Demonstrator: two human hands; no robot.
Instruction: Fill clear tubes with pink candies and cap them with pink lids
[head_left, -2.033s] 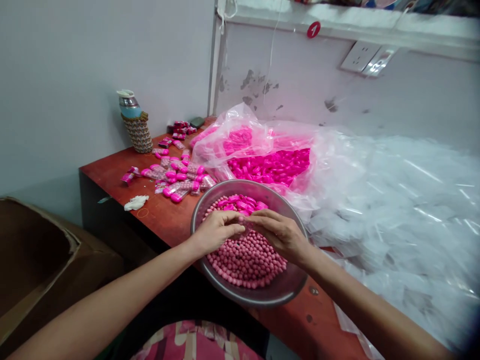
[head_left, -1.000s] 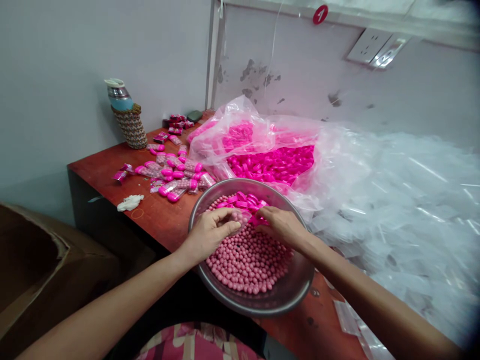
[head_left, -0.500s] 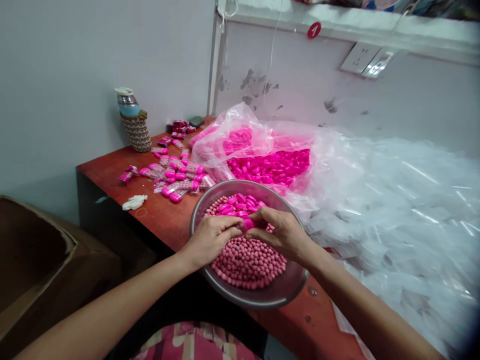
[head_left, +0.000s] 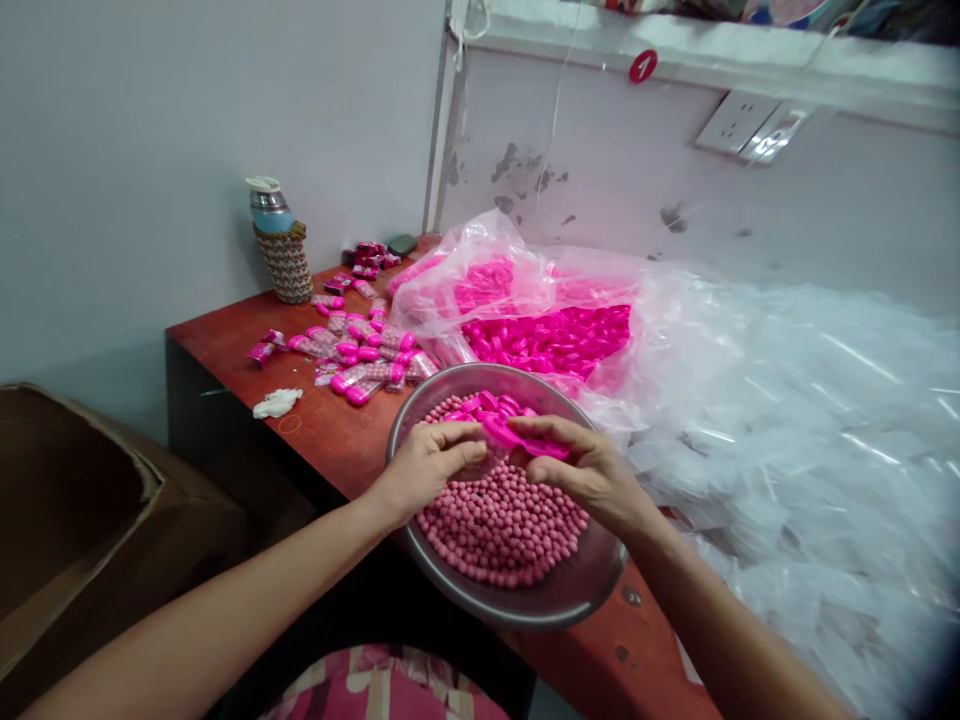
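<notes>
A metal bowl (head_left: 570, 590) at the table's near edge holds many small pink candy balls (head_left: 499, 525) and some bright pink caps at its far side. Both hands meet over the bowl. My left hand (head_left: 431, 465) is closed in a pinch on a small clear tube that is mostly hidden by the fingers. My right hand (head_left: 589, 470) is closed on a bright pink cap (head_left: 517, 438) and presses it against the left hand's fingertips.
A clear bag of pink caps (head_left: 551, 335) lies behind the bowl. Filled pink-capped tubes (head_left: 360, 355) lie on the red table (head_left: 330, 430) at left, near a bottle in a woven sleeve (head_left: 281, 245). Clear plastic (head_left: 817, 440) piles up at right. A cardboard box (head_left: 82, 530) stands at left.
The right hand reached to the caps at the bowl's far side, came back with a pink cap and brought it to the left hand's fingertips. The left hand stayed over the bowl.
</notes>
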